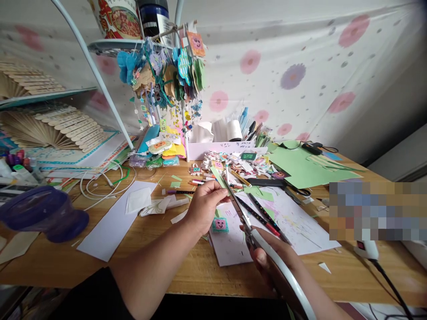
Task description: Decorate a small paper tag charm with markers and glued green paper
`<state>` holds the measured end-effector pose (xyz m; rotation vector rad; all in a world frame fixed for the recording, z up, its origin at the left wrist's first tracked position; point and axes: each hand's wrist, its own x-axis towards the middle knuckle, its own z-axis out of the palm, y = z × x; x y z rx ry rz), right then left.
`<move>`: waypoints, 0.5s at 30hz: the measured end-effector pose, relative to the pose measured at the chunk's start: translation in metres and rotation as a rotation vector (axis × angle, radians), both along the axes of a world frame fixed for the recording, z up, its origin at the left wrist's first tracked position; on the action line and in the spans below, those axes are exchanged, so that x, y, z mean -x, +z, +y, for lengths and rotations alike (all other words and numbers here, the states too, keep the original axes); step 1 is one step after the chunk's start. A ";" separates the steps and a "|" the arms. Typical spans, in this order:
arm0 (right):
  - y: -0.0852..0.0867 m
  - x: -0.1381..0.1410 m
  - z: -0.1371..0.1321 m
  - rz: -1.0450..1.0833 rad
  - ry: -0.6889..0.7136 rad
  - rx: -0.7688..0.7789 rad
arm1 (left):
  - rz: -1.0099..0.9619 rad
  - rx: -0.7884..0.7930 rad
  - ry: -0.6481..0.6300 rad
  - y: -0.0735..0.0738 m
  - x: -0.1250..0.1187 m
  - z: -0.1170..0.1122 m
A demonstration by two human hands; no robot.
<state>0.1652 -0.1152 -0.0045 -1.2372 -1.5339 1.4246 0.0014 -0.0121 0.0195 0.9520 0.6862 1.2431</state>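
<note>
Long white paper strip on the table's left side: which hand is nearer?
Left. The left hand, pinching green paper, is to the right of the white paper strip; the right hand, holding scissors, is farther right.

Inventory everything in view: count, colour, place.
scissors: one pair, silvery, centre
paper strip: one, green, centre
pens: several, mixed, centre
papers: several, white, front
large sheet: one, green, far right
scraps: many, mixed, centre back
container: one, blue, left
fans: two, tan, left
ornaments: many, mixed, hanging, back
rack: one, white, back
tub: one, red-white, on rack
jar: one, navy, on rack
backdrop: one, flowered white, behind
table: one, brown, below
left hand: one, centre, holding paper strip
right hand: one, centre, holding scissors
</note>
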 end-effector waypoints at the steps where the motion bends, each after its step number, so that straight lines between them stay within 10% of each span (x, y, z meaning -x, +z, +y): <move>1: 0.000 0.000 0.000 -0.004 0.001 -0.009 | 0.002 -0.003 -0.002 0.000 0.000 0.000; 15: -0.002 -0.011 -0.011 -0.131 -0.020 -0.185 | 0.009 -0.018 0.008 -0.002 0.003 0.004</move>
